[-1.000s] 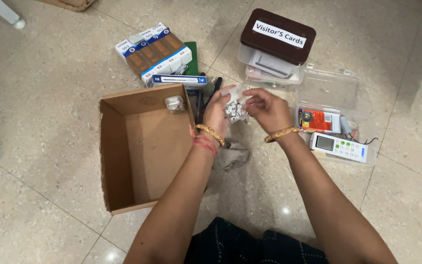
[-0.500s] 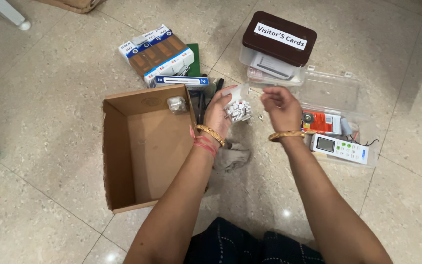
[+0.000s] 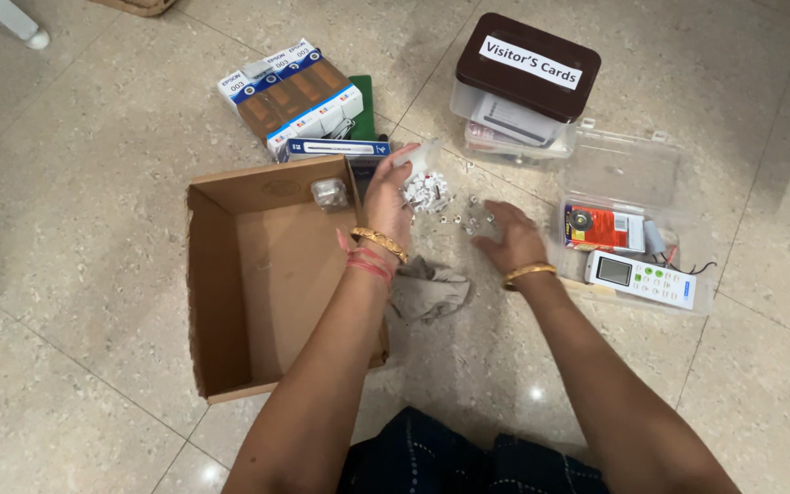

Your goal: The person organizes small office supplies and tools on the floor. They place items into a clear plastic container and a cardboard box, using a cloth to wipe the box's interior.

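Cardboard box point(image 3: 267, 274) = ref. L hand point(image 3: 386, 197) just R of box rim, gripping clear bag of small white pieces point(image 3: 424, 187), tipped. R hand point(image 3: 509, 240) further R, open, palm down over spilled bits point(image 3: 470, 220). Judgement: tip slow, corral strays.

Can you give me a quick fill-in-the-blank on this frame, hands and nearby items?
1. The left hand holds up a clear bag of small white ____.
2. The right hand reaches down to loose pieces lying on the ____.
3. The grey cloth lies just right of the open ____ box.
4. The white remote lies in the clear ____ case.

Missing words: pieces; floor; cardboard; plastic
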